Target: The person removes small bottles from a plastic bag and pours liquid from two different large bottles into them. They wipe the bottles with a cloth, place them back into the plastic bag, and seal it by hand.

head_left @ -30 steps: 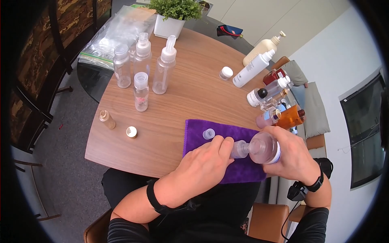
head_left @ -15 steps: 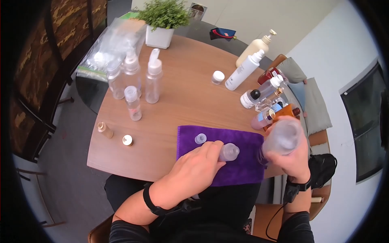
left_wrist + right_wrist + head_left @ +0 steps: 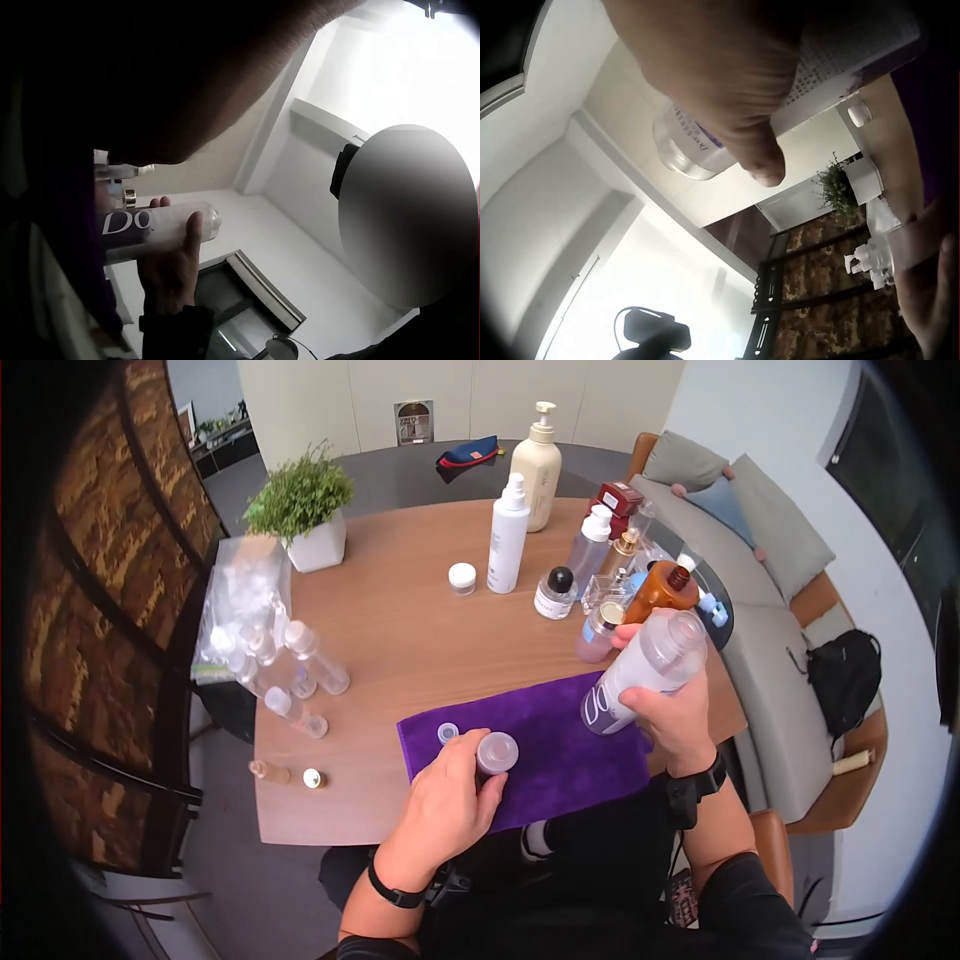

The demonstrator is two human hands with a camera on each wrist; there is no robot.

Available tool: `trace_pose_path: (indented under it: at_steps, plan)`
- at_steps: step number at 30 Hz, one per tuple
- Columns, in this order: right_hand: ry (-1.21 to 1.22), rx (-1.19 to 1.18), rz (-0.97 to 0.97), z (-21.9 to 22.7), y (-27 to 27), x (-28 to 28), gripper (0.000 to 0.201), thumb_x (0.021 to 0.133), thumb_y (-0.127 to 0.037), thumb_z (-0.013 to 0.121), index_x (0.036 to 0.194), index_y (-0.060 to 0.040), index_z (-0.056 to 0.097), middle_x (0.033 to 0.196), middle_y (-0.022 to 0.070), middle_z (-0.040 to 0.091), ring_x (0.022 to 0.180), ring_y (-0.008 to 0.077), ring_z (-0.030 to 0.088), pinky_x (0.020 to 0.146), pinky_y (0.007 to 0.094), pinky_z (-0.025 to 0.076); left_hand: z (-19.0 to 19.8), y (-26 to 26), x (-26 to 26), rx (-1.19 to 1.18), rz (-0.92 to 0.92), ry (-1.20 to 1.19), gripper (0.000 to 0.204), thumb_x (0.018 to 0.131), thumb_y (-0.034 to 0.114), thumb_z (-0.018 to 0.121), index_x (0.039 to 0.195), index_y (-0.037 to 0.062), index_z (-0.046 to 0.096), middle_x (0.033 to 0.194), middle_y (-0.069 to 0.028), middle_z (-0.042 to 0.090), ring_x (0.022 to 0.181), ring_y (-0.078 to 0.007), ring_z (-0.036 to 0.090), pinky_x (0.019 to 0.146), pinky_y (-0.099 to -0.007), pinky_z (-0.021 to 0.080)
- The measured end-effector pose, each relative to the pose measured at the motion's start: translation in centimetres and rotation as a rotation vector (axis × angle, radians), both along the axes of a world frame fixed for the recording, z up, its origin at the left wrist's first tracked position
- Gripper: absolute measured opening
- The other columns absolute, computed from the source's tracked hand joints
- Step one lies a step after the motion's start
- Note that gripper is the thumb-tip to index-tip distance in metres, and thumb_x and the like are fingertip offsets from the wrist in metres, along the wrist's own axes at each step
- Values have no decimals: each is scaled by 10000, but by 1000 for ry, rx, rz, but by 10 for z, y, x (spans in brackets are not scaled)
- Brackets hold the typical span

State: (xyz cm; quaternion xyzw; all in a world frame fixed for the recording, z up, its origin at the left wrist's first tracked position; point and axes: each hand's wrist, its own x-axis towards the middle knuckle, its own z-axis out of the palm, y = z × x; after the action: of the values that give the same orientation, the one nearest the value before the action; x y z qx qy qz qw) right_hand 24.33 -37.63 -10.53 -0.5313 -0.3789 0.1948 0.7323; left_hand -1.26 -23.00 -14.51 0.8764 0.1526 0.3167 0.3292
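My left hand [image 3: 440, 795] grips a small clear bottle [image 3: 497, 753] over the purple towel [image 3: 570, 760], its open-looking neck facing up. A small translucent cap [image 3: 448, 733] lies on the towel, just beyond the left fingers. To the right, my right hand [image 3: 685, 725] holds a larger clear bottle [image 3: 625, 685] with white lettering, tilted with its neck up and away from the small one. The left wrist view shows the letters "DO" on this larger bottle [image 3: 154, 229]. In the right wrist view, my thumb lies across the larger bottle [image 3: 694, 146].
Several clear empty bottles [image 3: 320, 660] stand at the table's left, by a plastic bag [image 3: 245, 595] and potted plant [image 3: 318, 540]. Near the left edge are a tan bottle [image 3: 270, 771] and gold-rimmed cap [image 3: 314, 778]. A white spray bottle [image 3: 508, 540] and amber bottle [image 3: 660, 592] stand farther back.
The larger bottle has come away from the small bottle's mouth and turned from neck-down to neck-up. My left hand keeps hold of the small bottle. The head view has swung rightward.
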Motion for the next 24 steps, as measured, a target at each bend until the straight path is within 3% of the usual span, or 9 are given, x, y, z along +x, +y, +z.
trace_pose_path:
  at_steps: [6, 8, 9, 10, 11, 13, 15, 18, 24]
  plan:
    - [-77, 145, -163, -16, -3, -13, 1283, 617, -347, 1100, 1613, -30, 356, 1509, 134, 571, 1406, 250, 568, 1195, 428, 455, 4, -1, 0, -63, 14, 64, 451, 895, 82, 883, 1268, 5, 641, 946, -142, 708, 733, -248, 714, 674, -360, 580]
    - [-476, 150, -441, -24, -23, -6, 1304, 673, -450, 1060, 1628, 15, 302, 1416, 127, 556, 1291, 272, 583, 1144, 446, 457, 5, -1, -2, -101, 13, 90, 457, 894, 99, 897, 1269, 8, 653, 950, -136, 726, 737, -230, 723, 674, -350, 580]
    - [-588, 171, -676, -36, -35, -13, 1102, 783, -441, 1006, 1560, 21, 376, 1301, 127, 562, 1168, 265, 589, 1059, 441, 481, 4, -1, -2, -148, 15, 104, 469, 876, 126, 927, 1259, 20, 678, 932, -113, 743, 709, -204, 702, 664, -336, 574]
    - [-519, 309, -692, -41, -37, -30, 845, 862, -344, 952, 1454, 6, 461, 1236, 128, 559, 1096, 254, 580, 1001, 413, 482, 5, -1, -1, -135, 28, 114, 469, 876, 126, 927, 1259, 20, 678, 932, -113, 743, 709, -204, 702, 664, -336, 574]
    - [-556, 328, -545, -40, -38, -43, 658, 875, -242, 906, 1354, -7, 521, 1146, 115, 561, 1004, 247, 569, 947, 397, 491, 7, -1, -1, -130, 17, 121, 475, 866, 139, 938, 1254, 27, 690, 909, -97, 744, 696, -190, 686, 660, -329, 570]
    - [-747, 60, -219, -33, -38, -59, 530, 817, -187, 934, 1225, -8, 647, 1107, 160, 665, 978, 312, 658, 893, 399, 538, 4, -1, 1, -163, 9, 146, 488, 842, 167, 962, 1246, 46, 715, 872, -68, 744, 674, -162, 647, 652, -316, 562]
    - [-693, -69, 25, -29, -15, -75, 650, 826, -186, 947, 1358, 23, 636, 1247, 202, 692, 1105, 391, 688, 968, 449, 565, 2, -1, 3, -115, -3, 134, 504, 844, 166, 956, 1263, 40, 706, 818, -74, 693, 649, -176, 637, 623, -333, 536]
    - [-529, -119, 42, -36, 11, -94, 619, 892, -223, 885, 1394, 26, 620, 1328, 227, 695, 1221, 420, 684, 1046, 481, 556, -2, 1, 0, -78, 4, 138, 520, 843, 165, 951, 1282, 40, 701, 767, -83, 649, 627, -184, 632, 596, -348, 516]
    - [-500, -161, 104, -49, 20, -102, 499, 941, -178, 820, 1362, 12, 632, 1252, 215, 739, 1182, 428, 701, 1044, 489, 555, 10, -5, -7, -63, 32, 115, 547, 809, 200, 974, 1265, 41, 716, 883, -96, 674, 674, -165, 662, 608, -331, 532]
